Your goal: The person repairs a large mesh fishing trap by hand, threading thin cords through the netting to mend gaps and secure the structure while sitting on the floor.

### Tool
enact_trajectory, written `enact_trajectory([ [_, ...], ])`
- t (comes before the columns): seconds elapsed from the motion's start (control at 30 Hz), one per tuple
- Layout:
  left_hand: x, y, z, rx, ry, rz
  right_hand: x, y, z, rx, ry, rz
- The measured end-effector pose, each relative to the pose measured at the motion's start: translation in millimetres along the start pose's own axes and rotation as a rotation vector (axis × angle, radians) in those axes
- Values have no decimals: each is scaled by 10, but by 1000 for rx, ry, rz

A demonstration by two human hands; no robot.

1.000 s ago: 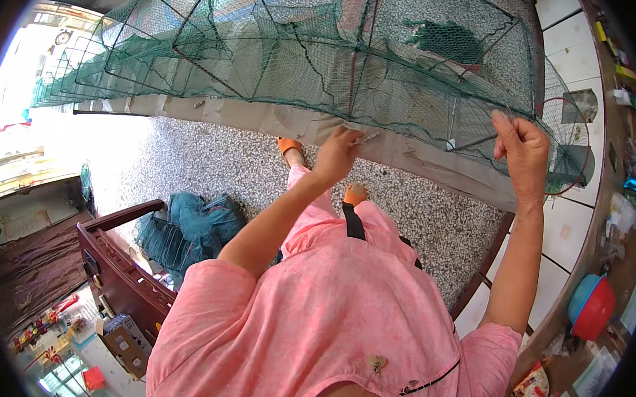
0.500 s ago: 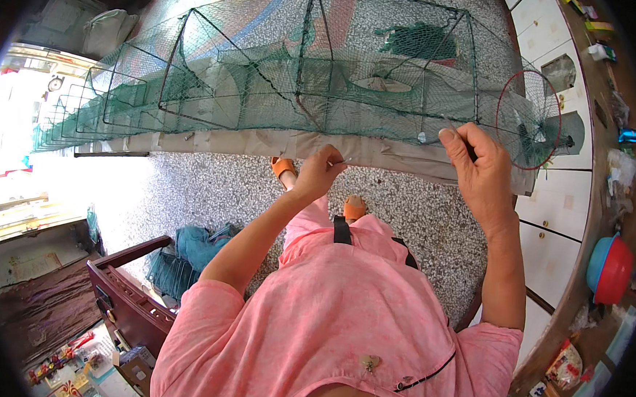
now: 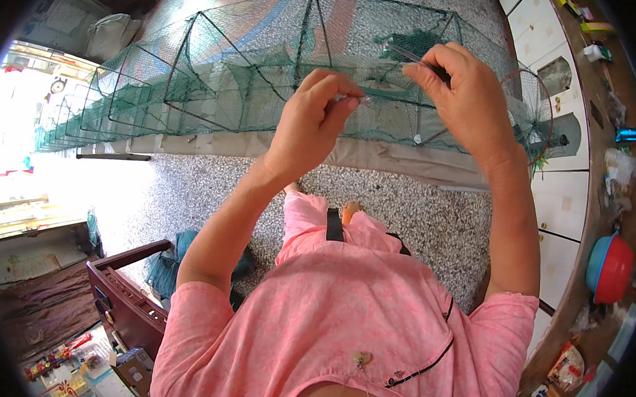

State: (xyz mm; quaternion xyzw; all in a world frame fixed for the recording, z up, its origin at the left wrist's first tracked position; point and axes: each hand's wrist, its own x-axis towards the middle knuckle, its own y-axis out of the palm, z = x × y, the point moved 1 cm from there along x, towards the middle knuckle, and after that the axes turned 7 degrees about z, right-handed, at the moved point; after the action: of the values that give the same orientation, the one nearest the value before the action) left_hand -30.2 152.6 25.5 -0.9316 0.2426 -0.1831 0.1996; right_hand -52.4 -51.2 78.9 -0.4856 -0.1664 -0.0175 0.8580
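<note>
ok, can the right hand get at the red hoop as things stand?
Probably yes: the red hoop is just to the right of the right hand, with nothing solid seen between them. That hand seems to pinch a thin item, though, which could hamper a grip.

We stretch our left arm (image 3: 218, 225) and right arm (image 3: 518, 225) toward the far side, leaning in toward each other. Our left hand (image 3: 312, 118) pinches finger and thumb together. Our right hand (image 3: 469, 102), a bit farther off, curls its fingers close to its thumb. The two do not touch.
</note>
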Motion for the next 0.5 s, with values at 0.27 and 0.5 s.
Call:
enact_trajectory([
  [0.27, 274, 112, -75, 299, 162, 99, 53, 42, -103, 29, 53, -19],
  [0.5, 307, 206, -66, 420, 104, 117, 51, 66, -130, 63, 13, -59],
])
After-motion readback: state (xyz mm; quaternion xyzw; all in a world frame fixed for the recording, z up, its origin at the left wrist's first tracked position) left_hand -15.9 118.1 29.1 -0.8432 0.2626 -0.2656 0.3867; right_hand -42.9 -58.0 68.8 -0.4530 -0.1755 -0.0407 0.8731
